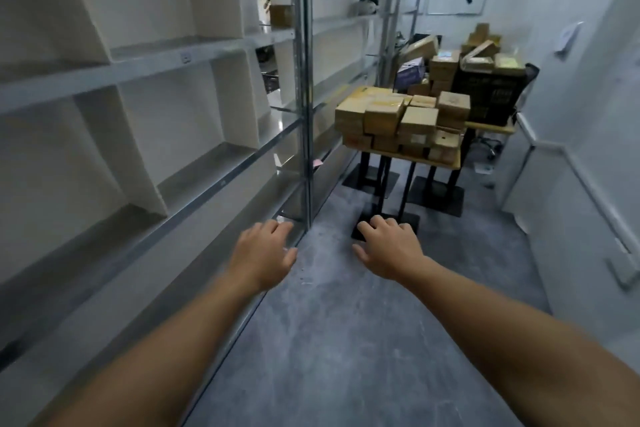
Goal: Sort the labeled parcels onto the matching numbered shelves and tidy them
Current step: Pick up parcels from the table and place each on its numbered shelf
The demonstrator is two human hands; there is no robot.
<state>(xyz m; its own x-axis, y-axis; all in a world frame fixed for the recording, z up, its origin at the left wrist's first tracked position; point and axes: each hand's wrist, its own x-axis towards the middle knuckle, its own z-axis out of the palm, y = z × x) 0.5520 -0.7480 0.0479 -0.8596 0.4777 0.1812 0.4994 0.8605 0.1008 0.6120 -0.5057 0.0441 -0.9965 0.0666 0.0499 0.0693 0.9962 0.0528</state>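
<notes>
My left hand [265, 251] and right hand [388, 246] reach forward, fingers relaxed, holding nothing; parcels [401, 121] crowd the table [446, 161] at one o'clock; shelves [194, 55] at ten.

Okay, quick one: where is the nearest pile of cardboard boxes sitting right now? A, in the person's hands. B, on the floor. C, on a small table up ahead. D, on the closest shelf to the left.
C: the cardboard boxes are stacked on the small table ahead, while the left hand and the right hand hold nothing.
</notes>
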